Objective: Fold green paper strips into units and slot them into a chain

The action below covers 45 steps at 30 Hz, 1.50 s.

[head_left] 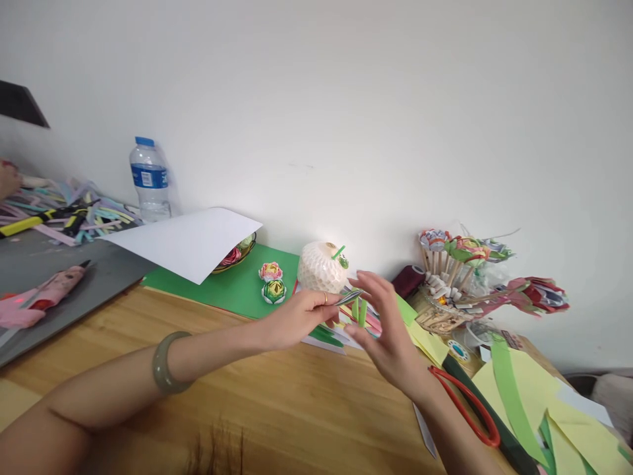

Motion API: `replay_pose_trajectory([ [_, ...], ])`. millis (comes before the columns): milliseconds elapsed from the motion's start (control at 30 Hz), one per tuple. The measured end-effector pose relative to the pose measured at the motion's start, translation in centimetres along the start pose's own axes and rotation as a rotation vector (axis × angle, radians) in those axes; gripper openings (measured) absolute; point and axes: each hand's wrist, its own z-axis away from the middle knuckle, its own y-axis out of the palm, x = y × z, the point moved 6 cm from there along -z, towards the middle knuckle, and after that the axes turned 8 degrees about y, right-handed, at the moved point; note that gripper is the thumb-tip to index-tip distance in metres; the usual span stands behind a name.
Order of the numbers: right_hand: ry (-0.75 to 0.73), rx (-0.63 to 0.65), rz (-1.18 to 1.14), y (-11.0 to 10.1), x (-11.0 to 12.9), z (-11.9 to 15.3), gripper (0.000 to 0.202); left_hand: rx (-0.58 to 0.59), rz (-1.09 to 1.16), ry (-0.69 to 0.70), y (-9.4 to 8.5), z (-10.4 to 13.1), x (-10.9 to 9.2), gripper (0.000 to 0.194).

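Note:
Pinched between the thumb and fingers of my left hand [299, 318] is a thin stack of paper strips [352, 297], greyish and green at its edges. My right hand [393, 340] curves around the far end of the stack with its thumb and fingers apart; whether a fingertip touches the paper I cannot tell. Behind my hands stands a round white ball in foam netting [319, 267], with a green strip on top. Green paper leaves [324, 335] and coloured strips lie beneath them. Two small paper flowers [273, 290] rest on a green sheet [242, 290] to the left.
A white sheet [185, 241] partly covers a basket of paper flowers. Left are a water bottle [149, 181], a pink glue gun [49, 293] and scattered strips; another person's hand [7, 179] shows at the edge. Right are stick-stemmed flowers [435, 241], red-handled scissors [469, 409] and yellow paper [519, 376].

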Motion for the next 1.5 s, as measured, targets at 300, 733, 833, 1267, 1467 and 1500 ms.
replay_pose_trajectory([
  [300, -0.051, -0.096, 0.008, -1.9, 0.3, -0.1, 0.021, 0.01, -0.255, 0.068, -0.4, 0.6, -0.5, 0.028],
  [733, -0.094, -0.057, -0.136, -3.1, 2.2, -0.1, 0.028, -0.17, -0.223, 0.318, -1.3, 1.2, -2.7, 0.022],
  [833, -0.124, -0.086, -0.137, -3.4, 2.3, 0.0, 0.025, -0.173, -0.213, 0.365, -1.2, 1.4, -3.4, 0.018],
  [1267, -0.106, -0.159, -0.28, -3.8, 2.1, 0.4, 0.028, -0.291, -0.322, 0.624, -1.1, 2.3, -5.3, 0.01],
  [1467, -0.178, -0.185, -0.251, -3.8, 2.6, 0.8, 0.029, -0.327, -0.387, 0.896, -0.6, 3.1, -6.5, 0.007],
  [1500, -0.181, -0.191, -0.238, -3.8, 2.7, 0.8, 0.028, -0.323, -0.389, 0.896, -0.5, 3.1, -6.6, 0.007],
])
